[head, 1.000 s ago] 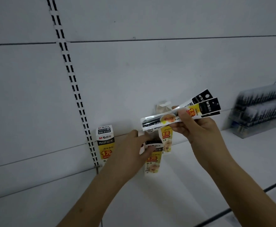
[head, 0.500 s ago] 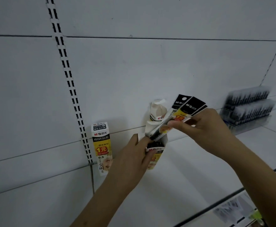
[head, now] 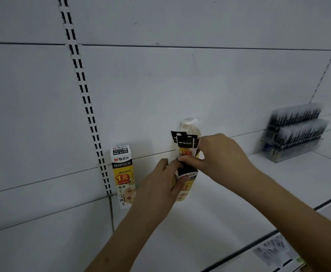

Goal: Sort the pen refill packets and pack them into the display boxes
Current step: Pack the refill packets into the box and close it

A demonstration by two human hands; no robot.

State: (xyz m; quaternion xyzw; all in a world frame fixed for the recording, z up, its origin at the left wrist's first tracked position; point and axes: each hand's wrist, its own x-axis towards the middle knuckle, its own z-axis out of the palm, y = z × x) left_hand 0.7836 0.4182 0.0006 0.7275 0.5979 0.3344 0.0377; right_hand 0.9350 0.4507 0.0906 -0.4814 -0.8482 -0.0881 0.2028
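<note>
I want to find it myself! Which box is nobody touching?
Find the slotted metal strip running down the white wall. At its foot, on the shelf, a tall closed box stands alone. Unlike the open box to its right, no hand touches it.

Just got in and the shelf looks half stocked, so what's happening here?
A person is packing pen refill packets into an open display box on the shelf. The left hand grips the box while the right hand pinches the packets, upright and partly inside. A closed box stands to the left.
</note>
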